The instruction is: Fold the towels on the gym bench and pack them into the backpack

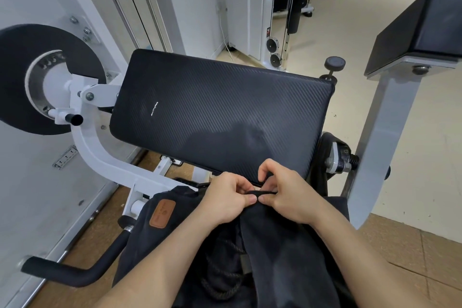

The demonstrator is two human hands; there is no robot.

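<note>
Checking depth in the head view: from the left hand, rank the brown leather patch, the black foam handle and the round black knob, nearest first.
From the left hand:
1. Brown leather patch, just to its left, on the backpack.
2. Black foam handle, lower left.
3. Round black knob, upper right, beyond the bench pad.

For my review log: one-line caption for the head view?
Both hands pinch a dark backpack's top edge beside a bare black bench pad.

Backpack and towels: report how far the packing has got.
Looks done: the bench pad holds no towels, so they are presumably packed. In hand: left hand and right hand pinch a black strap at the backpack top. Left: closing it.
</note>
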